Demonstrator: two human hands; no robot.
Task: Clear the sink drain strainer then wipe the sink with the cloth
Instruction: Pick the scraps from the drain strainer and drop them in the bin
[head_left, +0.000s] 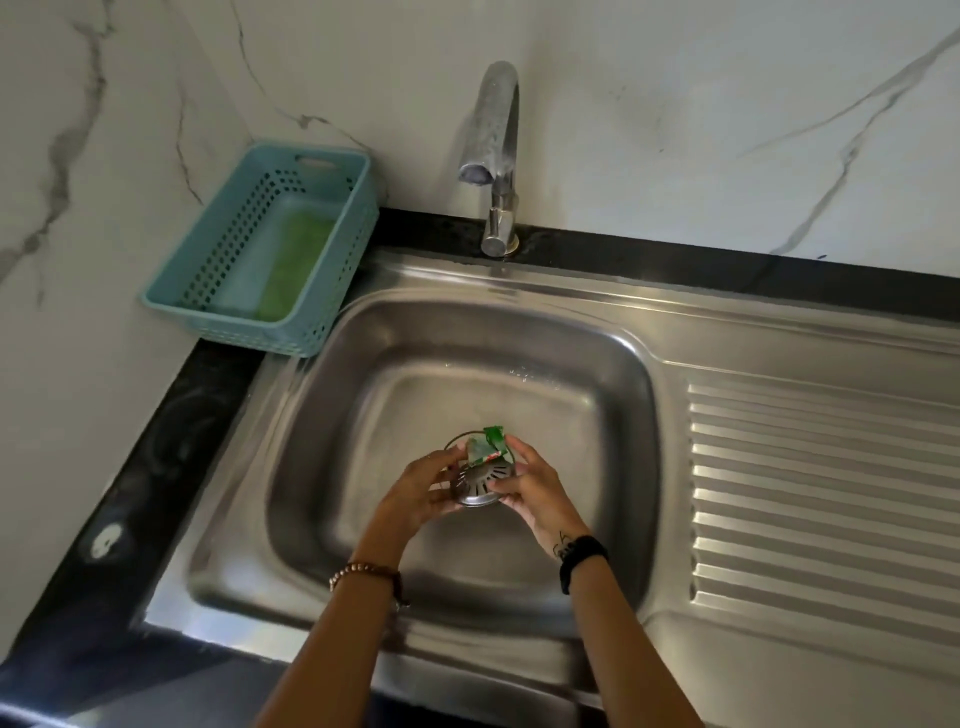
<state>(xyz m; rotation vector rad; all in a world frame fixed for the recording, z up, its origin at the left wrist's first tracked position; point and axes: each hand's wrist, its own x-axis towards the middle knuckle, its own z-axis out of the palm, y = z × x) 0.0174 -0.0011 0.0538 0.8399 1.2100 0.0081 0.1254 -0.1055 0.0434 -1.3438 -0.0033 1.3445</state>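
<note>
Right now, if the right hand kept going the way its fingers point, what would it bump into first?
The right hand points up-left, already touching the strainer and the green wrapper. Going on, it would probably meet the left hand, though depth is unclear.

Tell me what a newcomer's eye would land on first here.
First, the two hands meeting over the middle of the stainless steel sink basin: left hand and right hand share a grip on the round perforated metal drain strainer, with a crumpled green and white wrapper scrap on top. Next, the teal plastic basket in the back-left corner, a green cloth inside it.
</note>
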